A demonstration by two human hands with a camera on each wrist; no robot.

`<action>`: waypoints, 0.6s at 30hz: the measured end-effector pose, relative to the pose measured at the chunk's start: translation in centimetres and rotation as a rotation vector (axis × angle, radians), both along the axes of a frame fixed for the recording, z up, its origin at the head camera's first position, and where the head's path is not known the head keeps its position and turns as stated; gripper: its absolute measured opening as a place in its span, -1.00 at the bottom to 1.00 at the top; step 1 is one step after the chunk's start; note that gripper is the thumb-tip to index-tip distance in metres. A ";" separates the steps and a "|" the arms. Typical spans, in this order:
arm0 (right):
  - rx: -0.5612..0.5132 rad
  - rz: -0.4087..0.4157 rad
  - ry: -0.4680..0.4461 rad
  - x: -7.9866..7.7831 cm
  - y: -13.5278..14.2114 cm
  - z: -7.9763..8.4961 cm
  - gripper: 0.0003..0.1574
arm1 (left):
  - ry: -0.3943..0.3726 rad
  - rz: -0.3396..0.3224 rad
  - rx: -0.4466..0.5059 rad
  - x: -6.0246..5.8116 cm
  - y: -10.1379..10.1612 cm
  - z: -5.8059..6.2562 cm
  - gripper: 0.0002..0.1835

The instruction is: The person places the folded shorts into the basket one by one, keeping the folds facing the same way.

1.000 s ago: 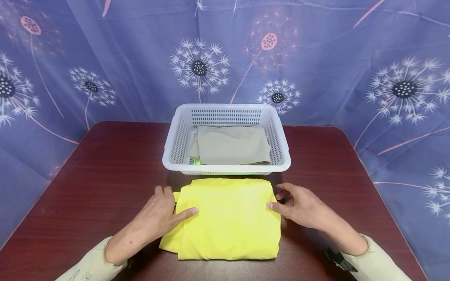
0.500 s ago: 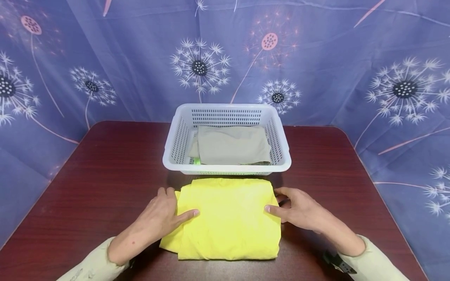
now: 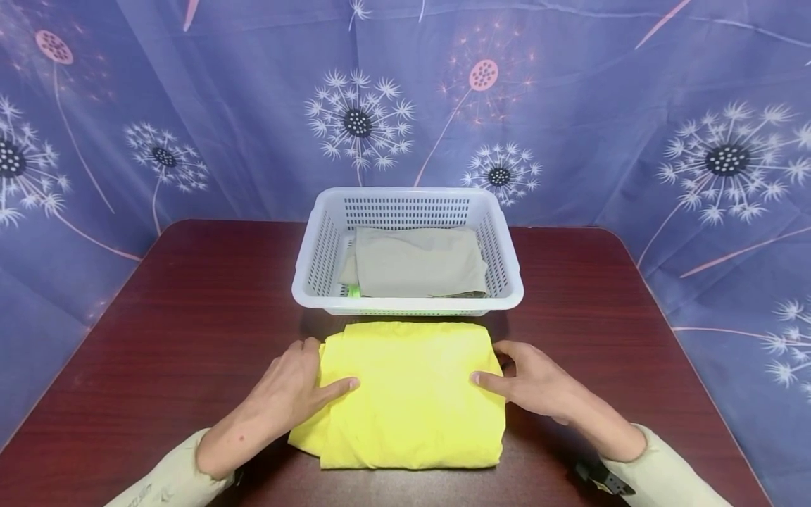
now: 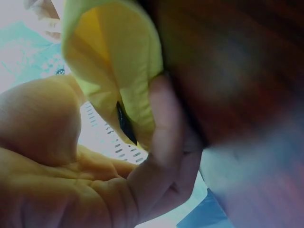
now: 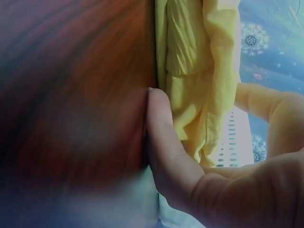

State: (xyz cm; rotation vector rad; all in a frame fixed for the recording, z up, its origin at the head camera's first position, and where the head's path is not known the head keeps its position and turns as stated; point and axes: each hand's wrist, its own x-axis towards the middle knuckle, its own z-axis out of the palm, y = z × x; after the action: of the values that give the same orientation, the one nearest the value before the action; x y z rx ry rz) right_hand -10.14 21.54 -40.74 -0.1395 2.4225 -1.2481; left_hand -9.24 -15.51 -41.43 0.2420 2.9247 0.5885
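A folded yellow garment [image 3: 412,401] lies flat on the table in front of the basket. At its left side my left hand [image 3: 288,387] grips it, thumb on top; in the left wrist view the fingers [image 4: 166,123] curl at the lower layer, near a small black patch [image 4: 126,124]. My right hand [image 3: 538,380] holds the opposite side, its thumb over the upper face. In the right wrist view a finger [image 5: 164,118] reaches down to the tabletop at the underside of the stacked layers. The other right fingertips are hidden.
A white perforated basket [image 3: 408,303] stands just behind the garment. Inside it lie a folded grey cloth [image 3: 418,260] and something bright green [image 3: 353,290]. The dark red wooden table [image 3: 190,296] is backed by a blue dandelion-print curtain [image 3: 253,105].
My right hand has shifted slightly left, its thumb farther onto the garment and its fingers closer in at the edge. My left hand has moved slightly right, while the garment stays in place.
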 end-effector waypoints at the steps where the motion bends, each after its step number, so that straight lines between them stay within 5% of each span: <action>1: 0.009 -0.002 0.006 0.0 0.0 0.0 -0.27 | 0.003 0.000 0.009 0.0 0.0 0.0 -0.04; 18: -0.051 -0.028 -0.016 0.1 -0.3 -0.3 -0.29 | -0.064 0.038 0.172 -0.8 -0.6 0.3 -0.41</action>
State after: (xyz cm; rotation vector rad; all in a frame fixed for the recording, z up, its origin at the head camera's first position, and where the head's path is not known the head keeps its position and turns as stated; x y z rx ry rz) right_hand -10.02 21.26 -41.05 -0.1105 2.3880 -1.3191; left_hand -10.00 -16.16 -41.09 0.1836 2.8254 0.8392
